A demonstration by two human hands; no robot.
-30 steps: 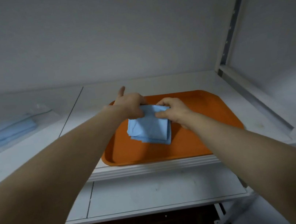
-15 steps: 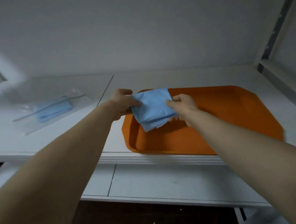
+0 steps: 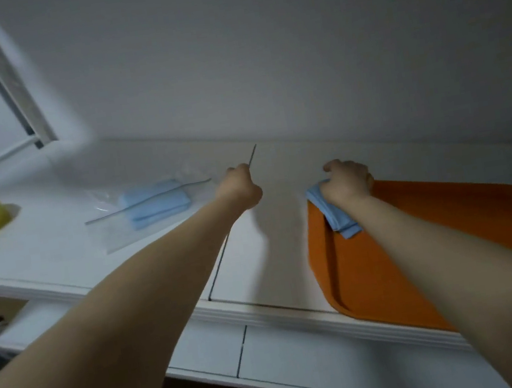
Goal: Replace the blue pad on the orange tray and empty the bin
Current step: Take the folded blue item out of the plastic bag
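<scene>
A folded light-blue cloth pad [image 3: 334, 215] sits at the far left corner of a flat orange plastic tray [image 3: 453, 231], its upper part gripped under the right hand [image 3: 347, 181] and its lower folded edge hanging onto the tray floor. The tray lies flat on the white surface [image 3: 272, 224], its near edge at the surface's front lip. The bin is not in view.

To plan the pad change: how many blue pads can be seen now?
2. One blue pad in the right hand over the orange tray; another bagged pad on the counter, left.
</scene>
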